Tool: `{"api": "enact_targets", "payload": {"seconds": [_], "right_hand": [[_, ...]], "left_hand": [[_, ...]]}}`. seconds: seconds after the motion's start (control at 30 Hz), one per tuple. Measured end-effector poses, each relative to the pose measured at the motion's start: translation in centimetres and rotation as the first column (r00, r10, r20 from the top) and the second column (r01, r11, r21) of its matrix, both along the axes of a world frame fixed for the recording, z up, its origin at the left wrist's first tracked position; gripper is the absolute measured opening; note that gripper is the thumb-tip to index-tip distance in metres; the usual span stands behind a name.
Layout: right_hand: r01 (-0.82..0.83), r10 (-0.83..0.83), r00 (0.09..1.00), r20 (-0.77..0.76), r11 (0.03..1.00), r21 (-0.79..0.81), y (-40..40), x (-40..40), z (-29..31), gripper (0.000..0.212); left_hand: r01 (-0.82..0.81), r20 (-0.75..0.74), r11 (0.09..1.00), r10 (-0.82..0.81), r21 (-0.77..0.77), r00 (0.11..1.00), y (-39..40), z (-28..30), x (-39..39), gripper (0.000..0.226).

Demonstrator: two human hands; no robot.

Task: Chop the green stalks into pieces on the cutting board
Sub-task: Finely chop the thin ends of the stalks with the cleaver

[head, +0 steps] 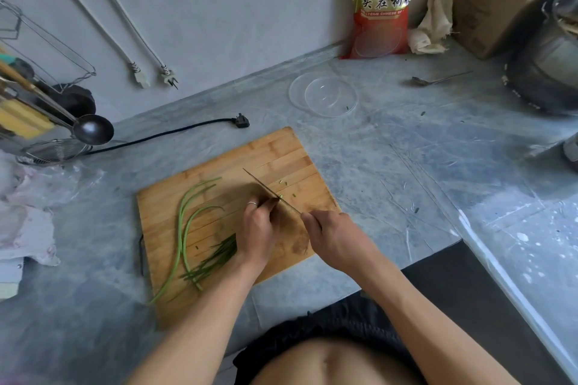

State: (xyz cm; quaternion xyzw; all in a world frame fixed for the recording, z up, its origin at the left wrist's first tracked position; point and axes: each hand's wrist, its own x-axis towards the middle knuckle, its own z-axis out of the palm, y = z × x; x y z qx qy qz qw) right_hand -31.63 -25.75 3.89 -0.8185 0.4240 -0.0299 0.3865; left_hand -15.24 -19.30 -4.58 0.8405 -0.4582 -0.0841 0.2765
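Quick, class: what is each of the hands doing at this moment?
Left hand: closed, pinning the bunch of green stalks to the cutting board.
Right hand: closed on the knife handle.

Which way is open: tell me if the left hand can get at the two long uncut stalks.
Probably yes. The left hand now pins a bundle at the knife; the long uncut stalks lie bare on the cutting board just to its left, nothing between.

green stalks (184, 228): long, curved, mostly uncut | on cutting board (281, 162), left half
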Motion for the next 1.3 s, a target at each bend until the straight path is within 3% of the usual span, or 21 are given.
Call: {"api": "enact_targets", "payload": {"seconds": [0.27, 0.8, 1.03, 1.3], "right_hand": [[-0.004, 0.003, 1.0, 0.01, 0.999, 0.05, -0.8, 0.2, 0.9, 0.05], [-0.015, 0.017, 1.0, 0.027, 0.998, -0.062, -0.3, 1.9, -2.5, 0.042], [0.039, -0.042, 0.996, 0.081, 0.999, 0.033, -0.1, 0.8, -2.2, 0.044], [0.02, -0.022, 0.999, 0.031, 0.999, 0.046, -0.4, 2.1, -0.7, 0.044]], "left_hand": [[-0.035, -0.005, 0.999, 0.035, -0.032, 0.999, -0.5, 0.5, 0.3, 0.018], [-0.047, -0.096, 0.997, 0.041, -0.062, 0.995, -0.3, -0.2, -0.1, 0.015], [-0.125, -0.09, 0.988, 0.117, -0.089, 0.989, -0.3, 0.6, -0.9, 0.023], [-0.134, -0.076, 0.99, 0.13, -0.043, 0.989, -0.2, 0.5, -0.4, 0.018]]}}
